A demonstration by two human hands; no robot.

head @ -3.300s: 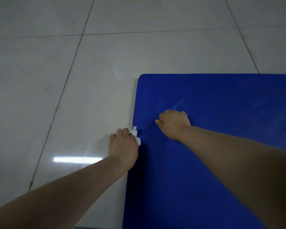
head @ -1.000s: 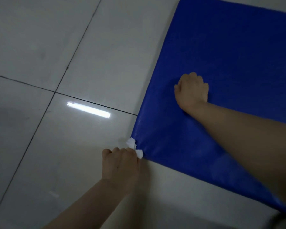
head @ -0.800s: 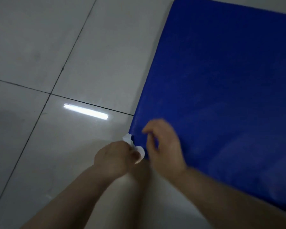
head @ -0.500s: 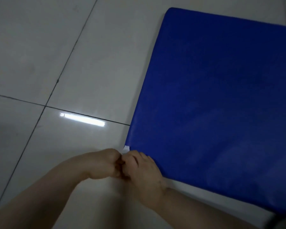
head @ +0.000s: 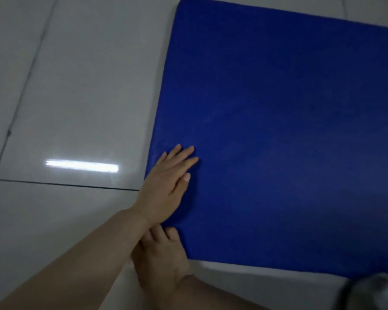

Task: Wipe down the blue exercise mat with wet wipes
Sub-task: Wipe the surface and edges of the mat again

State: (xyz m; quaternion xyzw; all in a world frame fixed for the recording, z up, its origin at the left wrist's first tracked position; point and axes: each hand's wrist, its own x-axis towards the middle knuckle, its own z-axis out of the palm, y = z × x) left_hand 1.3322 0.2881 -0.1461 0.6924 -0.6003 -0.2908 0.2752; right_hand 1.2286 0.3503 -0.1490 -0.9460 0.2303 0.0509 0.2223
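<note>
While the blue exercise mat (head: 289, 135) lies flat on the tiled floor (head: 72, 90), its near left corner sits at the hands and its surface runs up and to the right out of view; the long axis cannot be determined. The left hand (head: 166, 186) rests flat on the mat, fingers straight and close together. The right hand (head: 161, 258), partly beneath the left forearm, touches the mat's near edge; its grip cannot be told.
</note>
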